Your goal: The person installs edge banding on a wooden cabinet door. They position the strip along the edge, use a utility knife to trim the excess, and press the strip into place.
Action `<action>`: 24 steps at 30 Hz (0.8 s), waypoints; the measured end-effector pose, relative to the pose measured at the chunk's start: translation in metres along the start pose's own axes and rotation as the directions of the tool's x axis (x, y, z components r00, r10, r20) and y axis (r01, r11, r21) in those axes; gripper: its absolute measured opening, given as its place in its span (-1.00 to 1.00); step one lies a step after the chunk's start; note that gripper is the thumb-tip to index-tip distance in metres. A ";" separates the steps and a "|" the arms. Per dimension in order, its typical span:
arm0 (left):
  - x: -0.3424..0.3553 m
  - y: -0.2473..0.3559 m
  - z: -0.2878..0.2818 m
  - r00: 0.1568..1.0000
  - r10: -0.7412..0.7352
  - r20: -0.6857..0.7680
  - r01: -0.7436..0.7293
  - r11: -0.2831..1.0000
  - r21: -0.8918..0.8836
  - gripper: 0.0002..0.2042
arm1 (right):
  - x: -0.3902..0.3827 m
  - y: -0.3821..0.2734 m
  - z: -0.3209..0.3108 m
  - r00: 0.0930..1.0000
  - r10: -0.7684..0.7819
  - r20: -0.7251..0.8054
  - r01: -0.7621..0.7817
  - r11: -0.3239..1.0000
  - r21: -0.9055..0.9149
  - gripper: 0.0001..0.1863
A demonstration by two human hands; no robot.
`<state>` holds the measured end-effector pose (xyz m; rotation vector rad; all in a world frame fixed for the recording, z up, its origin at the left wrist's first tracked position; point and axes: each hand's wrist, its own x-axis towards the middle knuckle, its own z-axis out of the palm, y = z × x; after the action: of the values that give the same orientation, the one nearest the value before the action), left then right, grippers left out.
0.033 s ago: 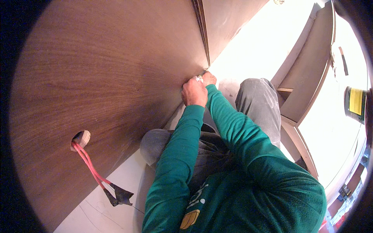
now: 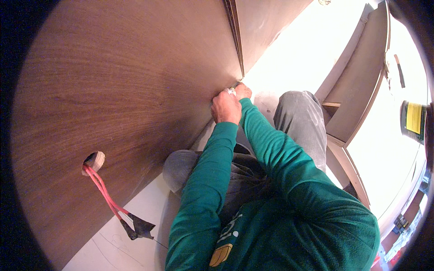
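Both hands are together low against the brown wood-grain panel, near the lower end of a dark vertical groove. My left hand is closed, its back toward me, fingers curled out of sight against the panel. A small whitish, shiny piece shows at its thumb side; its kind is too small to tell. Just beyond, my right hand is closed too, partly behind the left one. Whatever its fingers grip at the panel's edge is hidden.
Red wires with black-taped ends hang from a round hole in the panel. My bent knees flank the arms. A wooden frame with compartments stands at right, with a dark box with a yellow label beyond it.
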<state>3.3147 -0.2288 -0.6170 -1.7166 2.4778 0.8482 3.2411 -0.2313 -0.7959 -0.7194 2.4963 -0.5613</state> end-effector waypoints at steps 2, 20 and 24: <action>-0.001 0.003 0.000 1.000 0.010 -0.009 -0.010 1.000 -0.030 -0.74 | 0.005 0.004 0.000 0.999 0.009 0.047 -0.007 0.999 -0.040 -0.71; -0.006 0.006 -0.007 0.987 0.146 -0.073 -0.149 0.988 -0.036 -0.77 | -0.003 -0.010 -0.016 0.999 0.030 -0.026 -0.030 1.000 0.007 -0.77; -0.008 0.002 -0.008 0.984 0.155 -0.093 -0.157 0.987 -0.018 -0.77 | -0.009 -0.018 -0.022 1.000 0.022 -0.022 -0.022 1.000 -0.008 -0.76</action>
<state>3.3183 -0.2247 -0.6070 -1.6206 2.7027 0.8328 3.2428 -0.2346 -0.7659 -0.6916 2.5252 -0.5544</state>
